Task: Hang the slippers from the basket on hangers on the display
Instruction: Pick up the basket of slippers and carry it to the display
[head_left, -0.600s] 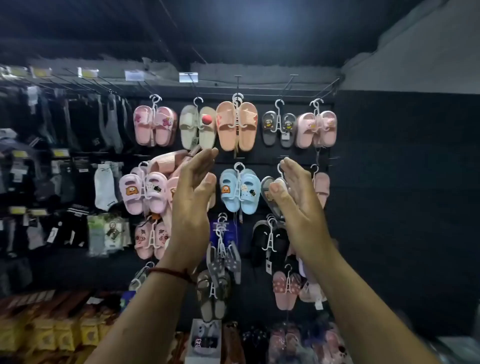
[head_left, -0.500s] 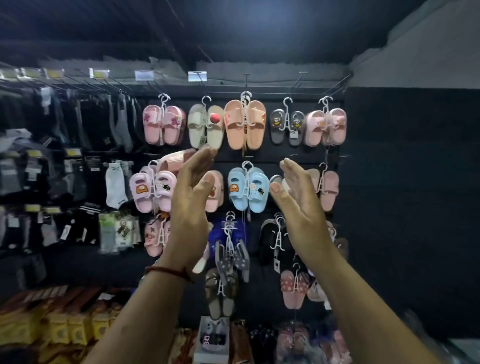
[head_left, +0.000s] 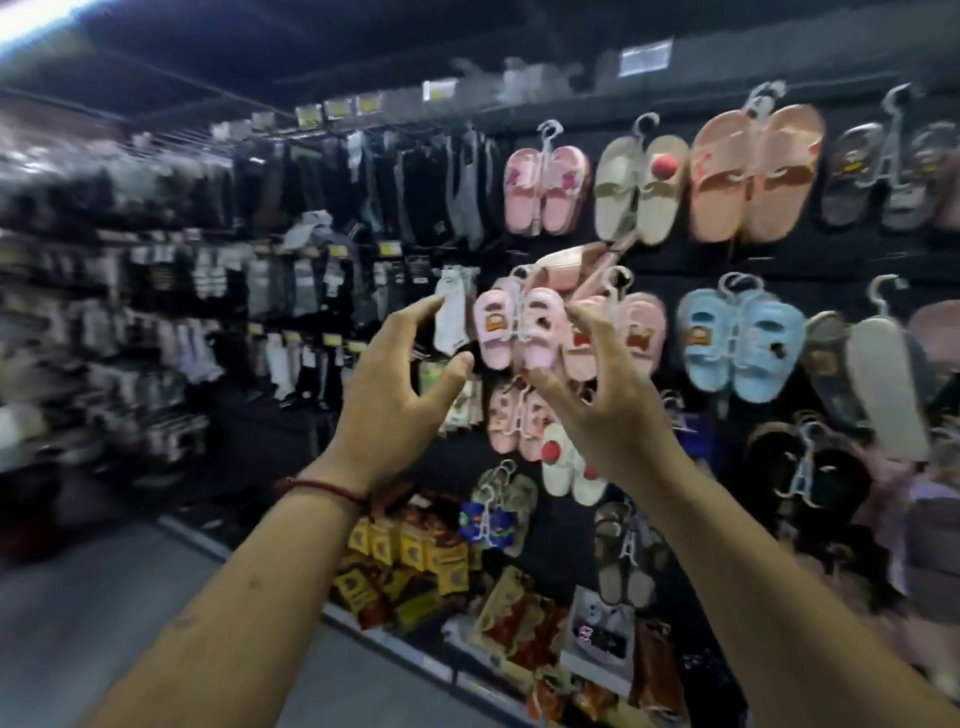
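Both hands are raised in front of the display, palms turned toward each other and well apart. Left hand has its fingers spread and gently bent, thumb out to the side, with nothing in it; a red cord circles that wrist. Right hand has its fingers hooked more sharply, claw-like, and also holds nothing that can be made out. Its fingertips overlap the pink pair in the view, but motion blur hides whether they touch it.

That pink pair, with an orange badge on one strap, hangs in the middle row on a white hanger. Another pink slipper lies tilted just above it. Further right in the same row hangs a blue pair on its own hanger. Along the top row, from left to right, hang a pink pair, a cream pair with a red ball on one, a larger peach pair and a grey pair. Below the right hand a small cream pair with red dots hangs, and darker pairs fill the lower rows.

Left of the slippers, socks hang in rows on racks that run into blur. Yellow packets sit on a low shelf beside the grey floor.
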